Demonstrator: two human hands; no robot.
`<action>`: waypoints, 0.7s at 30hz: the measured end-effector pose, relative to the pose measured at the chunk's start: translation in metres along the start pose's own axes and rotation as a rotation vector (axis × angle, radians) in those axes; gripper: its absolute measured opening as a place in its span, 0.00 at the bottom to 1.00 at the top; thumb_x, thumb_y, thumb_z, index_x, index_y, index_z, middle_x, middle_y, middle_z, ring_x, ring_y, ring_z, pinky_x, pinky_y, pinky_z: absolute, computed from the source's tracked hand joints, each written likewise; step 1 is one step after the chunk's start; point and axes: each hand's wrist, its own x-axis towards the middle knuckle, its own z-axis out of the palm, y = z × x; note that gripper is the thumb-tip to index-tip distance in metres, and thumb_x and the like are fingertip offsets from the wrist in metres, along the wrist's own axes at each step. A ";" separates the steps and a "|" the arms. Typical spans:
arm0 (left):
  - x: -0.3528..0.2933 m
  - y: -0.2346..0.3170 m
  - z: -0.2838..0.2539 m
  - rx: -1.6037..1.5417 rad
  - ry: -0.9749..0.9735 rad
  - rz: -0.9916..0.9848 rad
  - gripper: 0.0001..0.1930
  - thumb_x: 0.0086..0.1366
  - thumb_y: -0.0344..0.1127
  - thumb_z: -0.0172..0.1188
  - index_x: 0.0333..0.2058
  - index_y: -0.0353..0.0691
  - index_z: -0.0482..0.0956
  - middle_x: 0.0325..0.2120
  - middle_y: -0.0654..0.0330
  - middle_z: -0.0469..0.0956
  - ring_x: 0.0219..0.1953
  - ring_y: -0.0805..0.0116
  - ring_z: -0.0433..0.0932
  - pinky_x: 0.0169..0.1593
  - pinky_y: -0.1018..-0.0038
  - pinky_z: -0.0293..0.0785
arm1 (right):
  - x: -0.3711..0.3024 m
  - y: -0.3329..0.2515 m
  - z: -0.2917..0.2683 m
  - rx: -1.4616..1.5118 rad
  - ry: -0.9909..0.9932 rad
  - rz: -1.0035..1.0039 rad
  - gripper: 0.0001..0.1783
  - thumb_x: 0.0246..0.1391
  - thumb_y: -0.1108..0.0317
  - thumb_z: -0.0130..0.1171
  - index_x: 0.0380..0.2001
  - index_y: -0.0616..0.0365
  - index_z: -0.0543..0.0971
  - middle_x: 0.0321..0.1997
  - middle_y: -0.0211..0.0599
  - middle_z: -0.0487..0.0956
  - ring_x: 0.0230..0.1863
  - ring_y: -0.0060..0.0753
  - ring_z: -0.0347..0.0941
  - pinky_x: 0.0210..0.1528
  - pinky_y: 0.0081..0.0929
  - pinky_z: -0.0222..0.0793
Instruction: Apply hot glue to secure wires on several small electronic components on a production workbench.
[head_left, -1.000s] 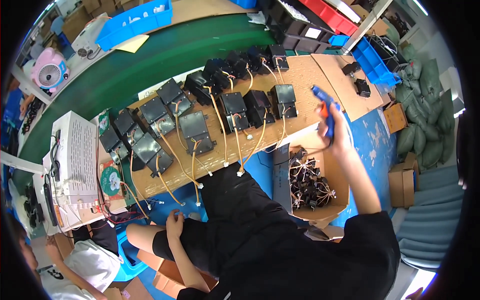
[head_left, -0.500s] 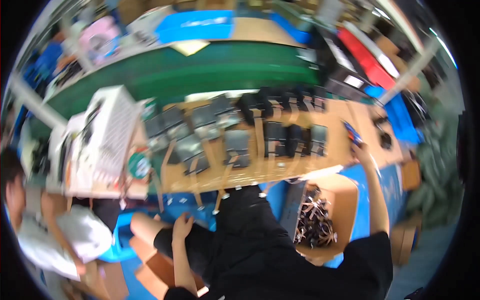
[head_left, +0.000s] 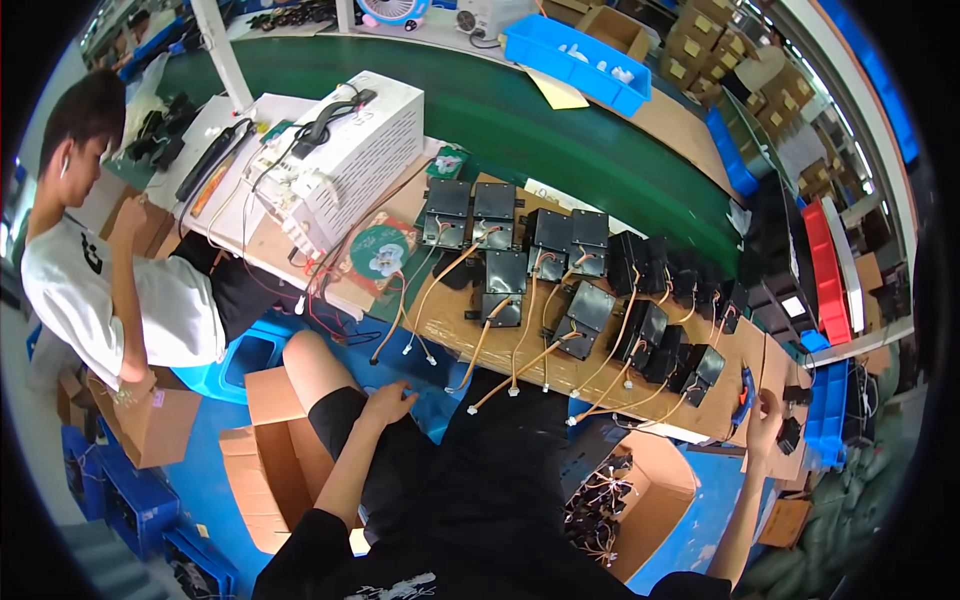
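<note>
My right hand (head_left: 765, 424) is at the right end of the workbench, its fingers curled against a slim blue-and-black hand tool (head_left: 743, 396) whose exact kind I cannot make out. My left hand (head_left: 388, 404) hovers by my left thigh, fingers apart, holding nothing. Between them, rows of black box-shaped units (head_left: 505, 273) with hinged-looking lids cover the brown board (head_left: 440, 322). Thin tan cables (head_left: 484, 340) with small white plugs trail from the units over the near edge.
A white perforated case (head_left: 375, 135) and a green round part (head_left: 383, 252) stand left. One carton (head_left: 655, 500) with bundled cables is beside my right leg, another carton (head_left: 255, 470) by my left. A co-worker (head_left: 75, 290) sits at left. A green belt (head_left: 590, 165) runs behind.
My view has swung left and tilted, so the bench now slants down to the right and the co-worker shows more fully. My right hand stays beside the blue tool.
</note>
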 end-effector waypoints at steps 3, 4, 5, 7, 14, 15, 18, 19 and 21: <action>0.000 0.004 0.000 0.070 -0.026 0.019 0.23 0.66 0.50 0.55 0.52 0.41 0.77 0.39 0.53 0.83 0.43 0.48 0.81 0.47 0.61 0.75 | 0.019 -0.098 0.003 0.084 -0.145 -0.075 0.13 0.59 0.74 0.55 0.46 0.65 0.79 0.37 0.40 0.81 0.30 0.31 0.74 0.34 0.26 0.72; -0.003 0.004 -0.001 0.069 -0.024 0.014 0.23 0.66 0.50 0.55 0.52 0.41 0.77 0.39 0.53 0.83 0.43 0.48 0.81 0.47 0.61 0.75 | 0.023 -0.144 0.003 0.109 -0.198 -0.067 0.13 0.58 0.75 0.54 0.46 0.64 0.79 0.36 0.40 0.81 0.30 0.30 0.74 0.34 0.25 0.71; -0.003 0.006 -0.005 0.056 -0.024 0.011 0.23 0.66 0.50 0.55 0.52 0.41 0.77 0.40 0.53 0.83 0.43 0.48 0.80 0.47 0.61 0.75 | 0.027 -0.186 0.009 0.135 -0.245 -0.056 0.12 0.58 0.76 0.54 0.45 0.63 0.79 0.36 0.40 0.81 0.30 0.29 0.73 0.34 0.24 0.71; -0.003 0.013 -0.008 0.020 -0.029 0.013 0.23 0.66 0.50 0.55 0.52 0.41 0.77 0.41 0.53 0.83 0.44 0.48 0.80 0.48 0.61 0.75 | 0.039 -0.236 0.031 0.262 -0.280 -0.288 0.11 0.55 0.78 0.54 0.42 0.64 0.79 0.37 0.35 0.80 0.31 0.26 0.70 0.34 0.20 0.67; -0.005 0.013 -0.002 -0.078 0.036 0.019 0.23 0.66 0.50 0.54 0.52 0.41 0.77 0.42 0.53 0.83 0.45 0.48 0.80 0.48 0.61 0.75 | 0.077 -0.436 0.137 0.397 -0.251 -1.251 0.12 0.49 0.78 0.60 0.40 0.62 0.79 0.42 0.37 0.80 0.39 0.41 0.74 0.44 0.31 0.70; -0.007 0.015 -0.001 -0.110 0.037 0.005 0.22 0.66 0.50 0.54 0.52 0.41 0.77 0.42 0.54 0.82 0.45 0.48 0.80 0.48 0.61 0.75 | 0.084 -0.456 0.158 0.386 -0.208 -1.321 0.13 0.49 0.77 0.60 0.41 0.61 0.79 0.42 0.38 0.80 0.41 0.41 0.74 0.45 0.32 0.71; -0.007 0.022 -0.008 -0.210 0.045 -0.027 0.22 0.66 0.49 0.54 0.52 0.41 0.77 0.43 0.54 0.82 0.45 0.49 0.80 0.49 0.62 0.75 | 0.096 -0.506 0.214 0.381 -0.234 -1.271 0.17 0.49 0.69 0.64 0.43 0.61 0.79 0.45 0.39 0.81 0.42 0.43 0.75 0.47 0.34 0.71; -0.009 0.023 -0.010 -0.219 0.057 -0.031 0.22 0.66 0.49 0.54 0.52 0.41 0.77 0.43 0.54 0.82 0.45 0.49 0.80 0.49 0.62 0.75 | 0.101 -0.517 0.226 0.387 -0.232 -1.286 0.17 0.49 0.69 0.64 0.43 0.61 0.79 0.45 0.39 0.81 0.42 0.43 0.75 0.47 0.34 0.71; -0.013 0.025 -0.012 -0.258 0.066 -0.020 0.22 0.66 0.49 0.54 0.52 0.41 0.77 0.43 0.54 0.82 0.46 0.49 0.80 0.49 0.62 0.75 | 0.113 -0.535 0.244 0.169 -0.599 -1.145 0.22 0.48 0.62 0.66 0.46 0.60 0.79 0.47 0.42 0.81 0.43 0.46 0.76 0.49 0.36 0.72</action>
